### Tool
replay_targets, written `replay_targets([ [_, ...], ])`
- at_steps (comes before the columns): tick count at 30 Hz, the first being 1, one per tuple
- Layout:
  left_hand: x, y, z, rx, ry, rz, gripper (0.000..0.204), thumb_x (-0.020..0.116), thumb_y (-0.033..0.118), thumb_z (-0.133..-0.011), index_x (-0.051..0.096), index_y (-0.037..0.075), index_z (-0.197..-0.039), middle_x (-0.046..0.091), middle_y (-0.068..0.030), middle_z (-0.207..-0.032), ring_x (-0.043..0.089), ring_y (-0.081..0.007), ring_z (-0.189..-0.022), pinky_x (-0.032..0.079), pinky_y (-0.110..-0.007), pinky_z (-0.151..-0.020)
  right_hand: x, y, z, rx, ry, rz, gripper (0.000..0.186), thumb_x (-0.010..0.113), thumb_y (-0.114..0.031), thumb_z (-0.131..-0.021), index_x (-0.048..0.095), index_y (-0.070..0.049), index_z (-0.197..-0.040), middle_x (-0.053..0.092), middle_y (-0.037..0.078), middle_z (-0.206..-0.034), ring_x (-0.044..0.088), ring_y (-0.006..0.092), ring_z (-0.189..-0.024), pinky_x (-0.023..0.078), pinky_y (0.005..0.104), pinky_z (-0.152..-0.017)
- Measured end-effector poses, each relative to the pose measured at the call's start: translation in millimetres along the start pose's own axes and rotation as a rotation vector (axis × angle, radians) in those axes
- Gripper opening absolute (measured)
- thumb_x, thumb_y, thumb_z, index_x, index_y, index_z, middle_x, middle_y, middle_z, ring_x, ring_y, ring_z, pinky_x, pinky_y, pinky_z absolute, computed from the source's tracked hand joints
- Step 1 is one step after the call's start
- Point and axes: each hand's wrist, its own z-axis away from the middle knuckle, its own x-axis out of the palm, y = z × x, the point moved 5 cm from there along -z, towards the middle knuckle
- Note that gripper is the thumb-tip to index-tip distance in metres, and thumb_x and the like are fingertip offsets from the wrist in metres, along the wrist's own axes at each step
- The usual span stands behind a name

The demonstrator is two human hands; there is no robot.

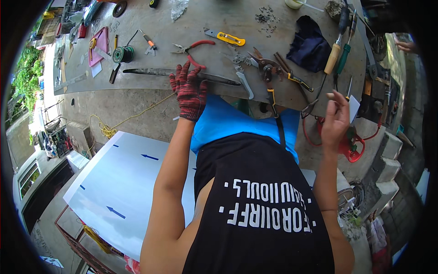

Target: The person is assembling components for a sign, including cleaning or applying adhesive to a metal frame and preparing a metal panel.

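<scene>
My left hand (188, 93), in a red and black knit glove, lies with its fingers stretched over a long, dark, narrow blade-like strip (148, 71) near the table's front edge. The strip tapers at both ends, and the glove covers part of its middle. Just beyond the fingertips are pliers with red handles (197, 44). Bare and raised by the table's right front edge, my right hand (336, 119) has loosely bent fingers, with nothing visible in them. Snips with black and yellow handles (270, 73) and a folding tool with a grey handle (245, 84) lie between the hands.
On the grey table (159, 27) are a yellow utility knife (231, 39), a dark blue cloth (309, 45), a green wire spool (123, 54) and a wooden-handled tool (332, 58). A large white panel (127, 182) stands behind me at left; a red object (353, 148) sits low at right.
</scene>
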Motion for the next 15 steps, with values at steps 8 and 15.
replay_targets([
  [8,27,7,-10,-0.017,0.021,-0.05,0.036,0.079,0.035,-0.085,0.074,0.03,-0.12,0.052,-0.0065,-0.152,0.037,-0.0372,-0.15,0.011,-0.066,-0.125,91,-85,32,-0.231,-0.293,0.083,0.021,0.064,-0.004,-0.1,0.069,-0.002,-0.121,0.07,0.012,-0.112,0.065,0.0241,-0.108,0.049,0.0349,-0.098],
  [15,35,1,-11,0.018,0.038,-0.101,0.032,0.081,0.041,-0.081,0.076,0.036,-0.112,0.062,0.0014,-0.138,0.041,-0.0323,-0.144,0.012,-0.069,-0.121,124,-67,28,-0.324,-0.336,0.178,0.028,0.07,-0.008,-0.093,0.069,-0.006,-0.121,0.07,0.01,-0.111,0.063,0.0302,-0.108,0.047,0.041,-0.098],
])
